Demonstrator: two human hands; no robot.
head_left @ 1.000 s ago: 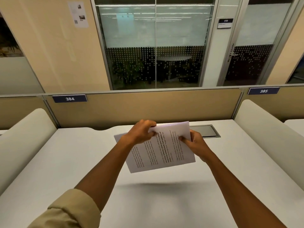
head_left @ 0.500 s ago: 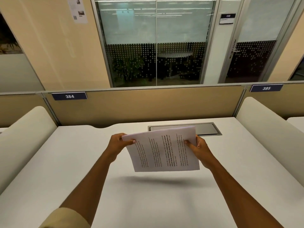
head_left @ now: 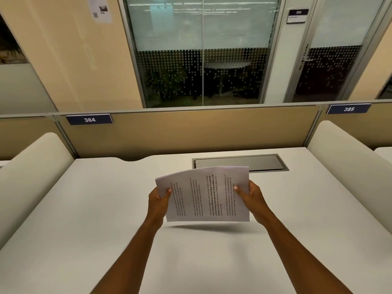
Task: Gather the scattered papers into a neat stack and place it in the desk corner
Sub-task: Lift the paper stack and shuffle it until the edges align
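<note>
At the far left stands one cream side divider (head_left: 31, 177), rounded at its top, closing off that edge of the tabletop (head_left: 95, 209). Behind it, on the tan back panel (head_left: 191, 132), is one dark label reading 384 (head_left: 89, 119). Above, on the beige wall, hangs one printed notice (head_left: 99, 9).

Two bare forearms reach in from the bottom edge. The left hand (head_left: 158, 201) is clenched on the left edge of the papers (head_left: 205, 196), its thumb on the printed face. There is one stack; how many sheets it holds cannot be told, though a few edges show offset at the upper left corner. It is held in the air above the middle of the tabletop, tilted up toward the camera, its top edge bowed, the text running sideways. A soft shadow lies on the tabletop just beneath it. The right hand (head_left: 252, 198) grips the right edge the same way, thumb on top.

Beyond the stack, one grey cable hatch (head_left: 265, 162) is set flush in the tabletop; the papers' top edge covers part of its near rim. Behind the panel are glass walls with dotted film and one glass door (head_left: 331, 60) with a sign beside it. To the right come a second label, 385 (head_left: 349, 108), and a second cream divider (head_left: 350, 166).
</note>
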